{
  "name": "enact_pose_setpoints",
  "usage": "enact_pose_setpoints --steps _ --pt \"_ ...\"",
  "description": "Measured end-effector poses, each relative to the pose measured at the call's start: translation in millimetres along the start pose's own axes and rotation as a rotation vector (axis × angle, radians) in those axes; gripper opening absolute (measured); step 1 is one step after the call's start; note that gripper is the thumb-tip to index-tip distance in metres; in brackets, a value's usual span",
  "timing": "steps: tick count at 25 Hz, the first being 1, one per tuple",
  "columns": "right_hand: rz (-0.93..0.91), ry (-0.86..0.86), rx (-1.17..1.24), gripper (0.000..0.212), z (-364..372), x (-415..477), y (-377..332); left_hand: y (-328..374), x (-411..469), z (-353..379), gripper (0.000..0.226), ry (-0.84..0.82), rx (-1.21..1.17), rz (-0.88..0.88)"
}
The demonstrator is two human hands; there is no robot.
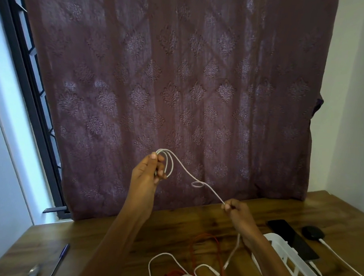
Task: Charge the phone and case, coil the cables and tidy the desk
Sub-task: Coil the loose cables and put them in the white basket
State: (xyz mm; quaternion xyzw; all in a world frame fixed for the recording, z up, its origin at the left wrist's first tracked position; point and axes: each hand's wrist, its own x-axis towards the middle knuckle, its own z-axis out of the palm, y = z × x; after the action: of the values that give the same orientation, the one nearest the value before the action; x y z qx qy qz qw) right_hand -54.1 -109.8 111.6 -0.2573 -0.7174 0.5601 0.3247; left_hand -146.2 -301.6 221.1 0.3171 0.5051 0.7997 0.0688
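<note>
- The left hand (148, 174) grips three loops of the white cable (187, 174) above the tabletop (171, 224); the right hand (236, 211) pinches the slack
- Best to untwist the small kink and match loop sizes
- One red cable (219, 246) near the front edge; one phone (292, 238) and one case (312, 232) toward the right edge

The white basket (277, 238) runs off the bottom edge, and the right forearm (269, 262) covers its near wall. The black phone (286, 231) has one long edge tucked behind the basket's rim. The red cable (191, 253) and the loose white cable (165, 253) both drop past the bottom edge. The charging lead (340, 256) leaves at the right. A shiny metal thing (33, 271) at lower left is cropped and blurred. The left hand (147, 174) hides where the loops of the held cable (214, 193) gather.
</note>
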Motion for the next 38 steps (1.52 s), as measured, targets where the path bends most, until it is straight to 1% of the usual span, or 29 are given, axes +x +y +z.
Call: enact_pose_setpoints --steps 2,4,6,9,11,13,15,16,17,19,20,21,22,24,26,27,28,29,31,32,35,38 --pt "0.001 -0.023 -0.002 0.036 5 2 -1 -8 -4 4 0.031 -0.052 0.06 -0.015" --pt "-0.022 0.0 0.051 0.039 8 3 -4 -15 -8 8 0.032 -0.083 0.115 -0.024" --pt "-0.065 0.008 0.108 0.034 9 2 -10 -18 -10 11 0.032 -0.106 0.128 -0.033" --pt "-0.112 0.038 0.137 0.024 7 3 -14 -19 -10 12 0.033 -0.115 0.087 -0.048" --pt "-0.116 0.045 0.115 0.021 6 5 -9 -18 -9 13 0.033 -0.111 0.043 -0.064" --pt "-0.116 -0.002 0.046 0.023 10 1 0 -18 -8 15 0.033 -0.109 0.0 -0.093" --pt "-0.094 -0.043 0.046 0.017 17 -5 2 -19 -8 19 0.033 -0.109 -0.035 -0.114" --pt "-0.083 -0.037 0.081 0.018 21 -8 -2 -20 -8 20 0.032 -0.109 -0.049 -0.121" --pt "-0.085 -0.014 0.146 0.022 24 -9 -10 -20 -8 22 0.033 -0.109 -0.058 -0.13" --pt "-0.072 -0.003 0.337 0.03 27 -10 -35 -20 -7 24 0.033 -0.109 -0.074 -0.147" --pt "-0.068 -0.036 0.409 0.03 25 -12 -49 -20 -7 25 0.033 -0.108 -0.087 -0.155" --pt "-0.093 -0.084 0.422 0.025 24 -15 -62 -20 -6 26 0.033 -0.107 -0.102 -0.16" --pt "-0.133 -0.127 0.36 0.02 21 -18 -73 -19 -6 27 0.033 -0.107 -0.117 -0.161" --pt "-0.211 -0.155 0.096 0.026 21 -23 -85 -17 -4 26 0.032 -0.103 -0.154 -0.162" --pt "-0.285 -0.081 -0.145 0.022 24 -29 -88 -15 -2 25 0.035 -0.092 -0.206 -0.152" --pt "-0.299 -0.058 -0.201 0.016 27 -31 -87 -15 0 25 0.036 -0.082 -0.23 -0.149" --pt "-0.293 -0.073 -0.22 0.011 30 -34 -83 -14 1 24 0.038 -0.07 -0.256 -0.154" --pt "-0.274 -0.122 -0.201 0.009 33 -38 -80 -14 2 24 0.039 -0.059 -0.279 -0.159" --pt "-0.24 -0.239 -0.149 0.017 39 -47 -74 -13 3 21 0.038 -0.049 -0.291 -0.149" --pt "-0.264 -0.262 -0.174 0.019 41 -51 -72 -12 3 19 0.037 -0.047 -0.279 -0.13" --pt "-0.486 -0.176 -0.376 0.021 41 -55 -70 -14 3 14 0.03 -0.045 -0.174 -0.05" --pt "-0.68 -0.14 -0.462 0.02 38 -55 -80 -18 0 12 0.023 -0.066 0.005 0.026"
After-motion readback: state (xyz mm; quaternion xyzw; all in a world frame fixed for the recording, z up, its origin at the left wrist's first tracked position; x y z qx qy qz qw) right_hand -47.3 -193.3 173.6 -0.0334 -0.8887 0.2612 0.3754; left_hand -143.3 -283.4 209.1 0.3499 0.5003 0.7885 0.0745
